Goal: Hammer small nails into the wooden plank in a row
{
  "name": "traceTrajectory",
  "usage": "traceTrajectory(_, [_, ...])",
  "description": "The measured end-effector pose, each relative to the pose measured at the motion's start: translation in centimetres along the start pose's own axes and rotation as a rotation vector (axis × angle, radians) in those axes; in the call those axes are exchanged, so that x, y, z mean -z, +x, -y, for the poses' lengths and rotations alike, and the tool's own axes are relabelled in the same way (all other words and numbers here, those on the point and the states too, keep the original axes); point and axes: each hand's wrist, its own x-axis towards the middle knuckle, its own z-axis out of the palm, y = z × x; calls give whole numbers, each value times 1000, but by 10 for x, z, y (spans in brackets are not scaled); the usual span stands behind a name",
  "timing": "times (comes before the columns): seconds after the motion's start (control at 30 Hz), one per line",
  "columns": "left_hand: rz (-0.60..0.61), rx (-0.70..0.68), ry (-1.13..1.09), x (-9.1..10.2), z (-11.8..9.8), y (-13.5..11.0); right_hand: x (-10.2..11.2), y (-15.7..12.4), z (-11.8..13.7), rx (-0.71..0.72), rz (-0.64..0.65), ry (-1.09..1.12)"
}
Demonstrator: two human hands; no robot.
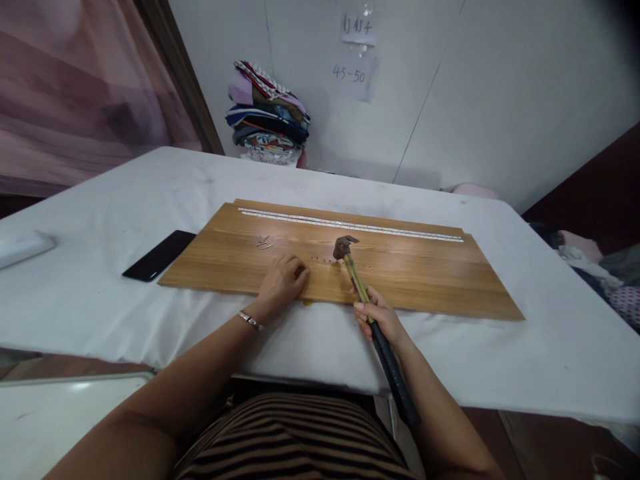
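A wooden board [425, 277] lies flat in front of me. My right hand [377, 317] grips a claw hammer [356, 280] around its handle, where the yellow shaft meets the black grip. The rusty head is low over a row of nails [324, 260] standing in the board; whether it touches one I cannot tell. Left of that row, my left hand [283, 280] rests on the board's near part with its fingers curled in, and anything inside them is hidden. Several loose nails [265, 244] lie on the board beyond my left hand.
Two pale marked strips [350, 225] run along the board's far side. A black phone [159, 256] lies left of the board on the white-covered table [545, 360]. Folded clothes [270, 117] are stacked against the wall, and a white object [25, 248] sits at the far left.
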Motion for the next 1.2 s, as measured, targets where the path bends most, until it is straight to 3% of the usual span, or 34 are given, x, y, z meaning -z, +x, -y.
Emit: traceTrajectory(1.2, [-2,3,-35,0,-1,0,0,0,0,0,4,5])
